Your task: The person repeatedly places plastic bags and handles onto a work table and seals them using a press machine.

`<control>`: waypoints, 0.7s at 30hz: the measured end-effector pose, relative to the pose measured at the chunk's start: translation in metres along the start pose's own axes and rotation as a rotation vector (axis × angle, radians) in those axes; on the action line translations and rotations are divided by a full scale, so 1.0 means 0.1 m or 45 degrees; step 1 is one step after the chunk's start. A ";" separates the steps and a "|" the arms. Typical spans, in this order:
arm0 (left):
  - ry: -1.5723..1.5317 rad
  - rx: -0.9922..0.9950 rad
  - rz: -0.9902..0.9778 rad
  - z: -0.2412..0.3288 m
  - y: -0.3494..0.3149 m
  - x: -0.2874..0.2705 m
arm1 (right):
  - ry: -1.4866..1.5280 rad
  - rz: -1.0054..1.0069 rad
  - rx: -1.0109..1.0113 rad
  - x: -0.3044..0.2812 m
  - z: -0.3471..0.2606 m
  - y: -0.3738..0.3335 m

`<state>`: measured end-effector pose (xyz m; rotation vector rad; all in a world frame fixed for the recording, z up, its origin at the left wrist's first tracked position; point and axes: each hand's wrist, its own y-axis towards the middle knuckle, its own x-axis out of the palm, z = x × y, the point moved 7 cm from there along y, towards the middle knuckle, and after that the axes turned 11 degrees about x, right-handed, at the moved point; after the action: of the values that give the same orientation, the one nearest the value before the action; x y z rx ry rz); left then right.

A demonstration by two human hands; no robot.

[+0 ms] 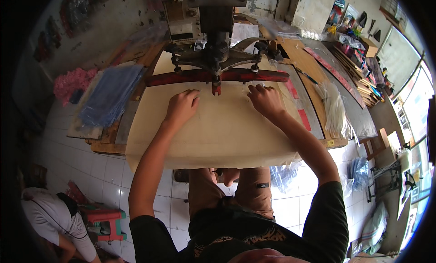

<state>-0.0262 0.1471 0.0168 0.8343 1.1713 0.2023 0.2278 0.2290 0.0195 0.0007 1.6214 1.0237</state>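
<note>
At lower left a bent person (pixel 56 220) is cut off by the view's edge; the left hand (pixel 183 105) rests on the tan sheet (pixel 227 131), fingers curled, their hold hard to tell; the sheet lies across the table (pixel 108 148), its far part partly hidden by the red bar (pixel 181 77); the right hand (pixel 266 100) sits near that bar, fingers loosely bent, and whether they grip anything cannot be told.

Dark shirt (pixel 231 222), brown trousers (pixel 253 201)!
Short sleeves (pixel 152 238) end well behind left hand (pixel 182 105) and right hand (pixel 267 100); tan chest print (pixel 268 237), black leg tag (pixel 262 186).
</note>
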 end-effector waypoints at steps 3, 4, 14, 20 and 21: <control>0.169 0.032 0.021 -0.02 0.12 0.10 | -0.040 0.099 -0.036 0.13 -0.01 0.10; 0.221 0.038 0.021 -0.02 0.17 0.13 | -0.054 0.137 -0.050 0.16 -0.01 0.11; 0.443 0.179 0.079 -0.07 0.28 0.35 | -0.126 0.020 -0.099 0.39 -0.04 0.16; 0.505 0.247 0.055 -0.05 0.31 0.42 | -0.137 -0.081 -0.054 0.42 -0.04 0.16; 0.531 0.261 0.018 -0.06 0.31 0.44 | -0.136 -0.080 -0.044 0.41 -0.04 0.16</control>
<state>-0.0050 0.1954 0.0043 1.0104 1.5964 0.2804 0.2024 0.2570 -0.0036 -0.0185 1.4976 0.9875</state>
